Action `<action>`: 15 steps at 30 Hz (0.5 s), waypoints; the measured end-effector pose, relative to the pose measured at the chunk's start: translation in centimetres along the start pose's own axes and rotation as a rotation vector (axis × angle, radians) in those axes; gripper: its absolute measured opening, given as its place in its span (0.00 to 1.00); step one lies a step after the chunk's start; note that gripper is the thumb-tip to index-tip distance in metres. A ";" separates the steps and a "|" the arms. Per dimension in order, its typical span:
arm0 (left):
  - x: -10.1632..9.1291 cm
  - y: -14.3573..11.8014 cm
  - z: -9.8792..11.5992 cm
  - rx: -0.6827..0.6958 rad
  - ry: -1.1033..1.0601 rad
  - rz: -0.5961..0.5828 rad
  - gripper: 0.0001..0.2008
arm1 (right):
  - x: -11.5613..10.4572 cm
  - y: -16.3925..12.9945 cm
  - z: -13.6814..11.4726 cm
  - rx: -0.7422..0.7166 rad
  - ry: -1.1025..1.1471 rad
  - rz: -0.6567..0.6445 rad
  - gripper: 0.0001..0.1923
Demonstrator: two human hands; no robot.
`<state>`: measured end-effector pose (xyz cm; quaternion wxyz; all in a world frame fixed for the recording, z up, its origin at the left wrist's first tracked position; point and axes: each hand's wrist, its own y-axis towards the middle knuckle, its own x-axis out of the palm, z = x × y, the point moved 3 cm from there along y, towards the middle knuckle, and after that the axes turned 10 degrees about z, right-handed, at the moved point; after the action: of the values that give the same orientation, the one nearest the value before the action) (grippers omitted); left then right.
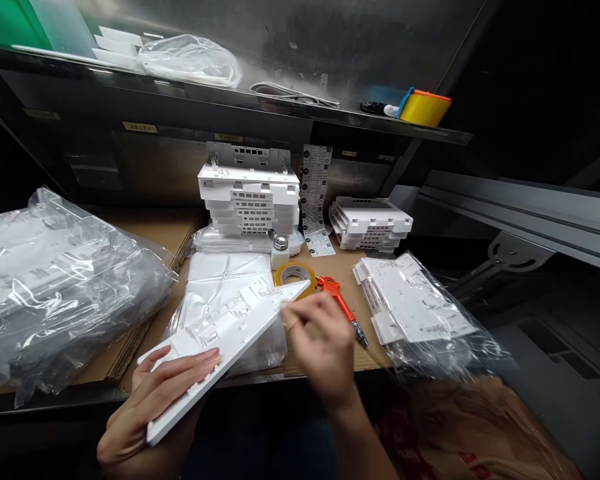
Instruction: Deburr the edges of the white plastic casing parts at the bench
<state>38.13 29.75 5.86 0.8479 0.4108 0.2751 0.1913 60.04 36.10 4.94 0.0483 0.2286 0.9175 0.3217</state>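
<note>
My left hand [165,393] grips a long white plastic housing part [250,317] by its near end, fingers over the top. The part is tilted, its far end pointing up and to the right, with clips and slots along it. At that far end, my right hand [323,340] is closed with fingertips pinched close to the part's edge. Motion blurs these fingers, and what they hold, if anything, cannot be made out. Behind the part lies a stack of clear plastic bags [205,267]. A roll of yellow tape [307,275] and an orange air gun [337,297] rest just beyond my right hand.
Stacked white housings [250,193] stand at the back, with a small pump bottle [280,252] before them. A label sheet [316,193] hangs beside. More housings [373,220] are at right, near a bagged stack [420,300]. A large bagged bundle [60,287] fills the left.
</note>
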 end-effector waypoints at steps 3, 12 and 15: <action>-0.7 0.6 -0.6 -0.243 -0.041 0.052 0.09 | -2.6 2.9 3.9 0.082 -0.134 0.184 0.06; -0.9 0.9 -3.9 -0.955 -0.287 0.226 0.19 | -6.8 2.6 1.2 0.296 0.060 0.390 0.11; -0.5 0.9 -3.8 -1.006 -0.302 0.241 0.21 | -5.4 1.9 -0.3 0.369 0.190 0.239 0.10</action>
<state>35.28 32.24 4.86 0.9422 0.0053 -0.0247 0.3341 65.55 34.85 6.02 -0.1194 0.3091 0.9277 0.1720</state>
